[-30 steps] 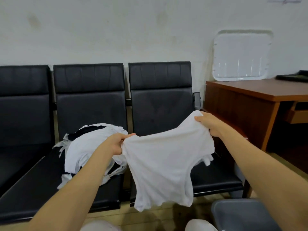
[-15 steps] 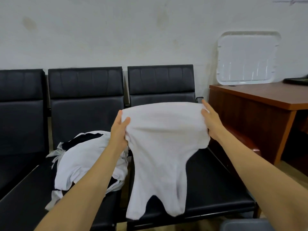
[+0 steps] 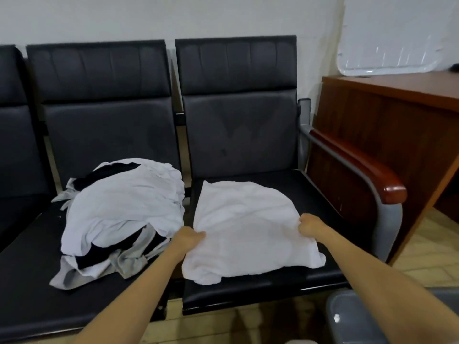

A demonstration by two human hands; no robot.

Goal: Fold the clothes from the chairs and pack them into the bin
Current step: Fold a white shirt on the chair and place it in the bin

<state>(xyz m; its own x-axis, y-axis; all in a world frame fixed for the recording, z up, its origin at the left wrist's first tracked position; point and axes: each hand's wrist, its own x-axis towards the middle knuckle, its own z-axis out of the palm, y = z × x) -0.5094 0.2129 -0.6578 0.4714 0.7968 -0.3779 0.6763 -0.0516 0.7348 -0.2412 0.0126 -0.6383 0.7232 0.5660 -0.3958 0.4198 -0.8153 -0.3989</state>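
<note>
A white shirt (image 3: 246,227) lies spread flat on the seat of the right black chair (image 3: 320,192). My left hand (image 3: 187,238) pinches its left edge and my right hand (image 3: 309,225) grips its right edge, both fists closed on the cloth. On the middle chair (image 3: 27,271) a heap of white, black and grey clothes (image 3: 121,209) sits just left of my left hand. The corner of a grey bin (image 3: 352,319) shows at the bottom right, below my right forearm.
A metal armrest with a red-brown wooden cap (image 3: 367,170) borders the right chair. Beyond it stands a wooden desk (image 3: 387,115) with a white tray (image 3: 397,33) leaning on the wall. The floor is pale tile (image 3: 429,242).
The shirt was held up in the air between both hands; now it lies flat on the right chair's seat, with both hands lowered and still gripping its edges.
</note>
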